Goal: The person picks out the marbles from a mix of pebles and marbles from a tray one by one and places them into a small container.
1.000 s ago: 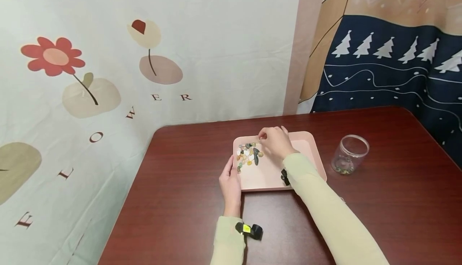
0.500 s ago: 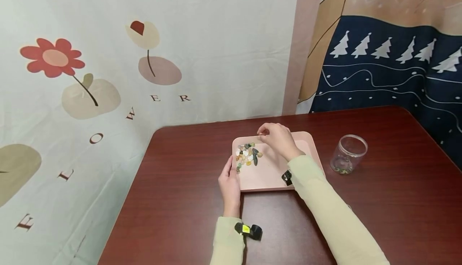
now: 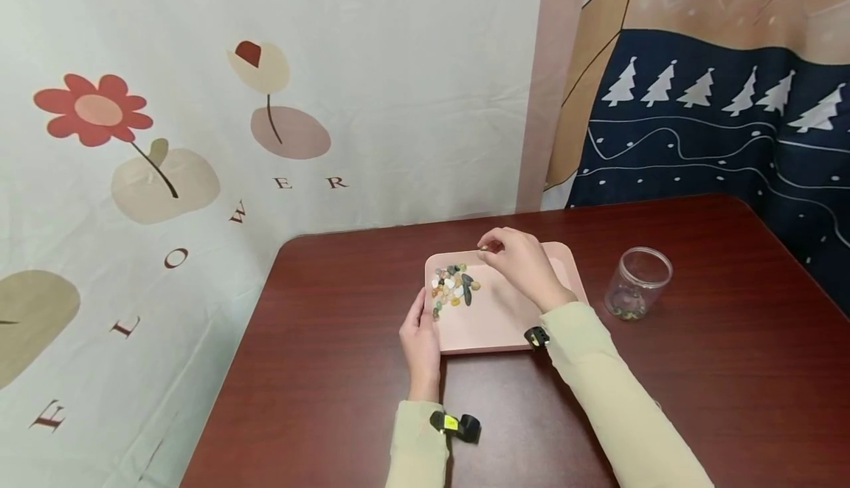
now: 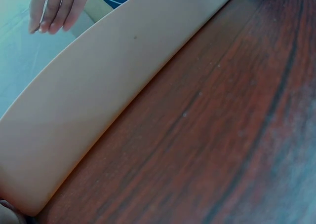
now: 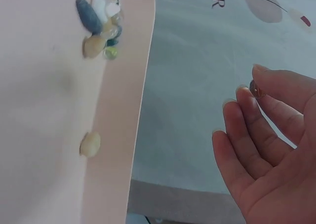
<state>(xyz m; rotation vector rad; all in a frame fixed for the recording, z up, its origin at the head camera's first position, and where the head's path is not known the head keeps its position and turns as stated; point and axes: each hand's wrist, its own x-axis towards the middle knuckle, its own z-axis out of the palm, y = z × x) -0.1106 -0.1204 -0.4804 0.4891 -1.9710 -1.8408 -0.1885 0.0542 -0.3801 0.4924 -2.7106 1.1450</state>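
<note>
A shallow pink tray (image 3: 491, 325) lies on the table with several polished pebbles (image 3: 458, 285) in its left part, white, yellow, green and dark. My left hand (image 3: 420, 344) holds the tray's left side, and the tray wall (image 4: 98, 86) fills much of the left wrist view. Over the far rim, my right hand (image 3: 524, 263) pinches a small brownish pebble (image 5: 255, 89) between thumb and fingertips. One pale pebble (image 5: 90, 145) sits alone by the tray wall in the right wrist view.
A clear round jar (image 3: 639, 285) stands right of the tray, some small pebbles at its bottom. Printed cloth (image 3: 398, 104) hangs behind the dark red wooden table (image 3: 332, 370).
My right hand has lifted a little and drawn slightly to the right, with the pebble now showing at its fingertips. My left hand stays at the tray. The head view has shifted slightly.
</note>
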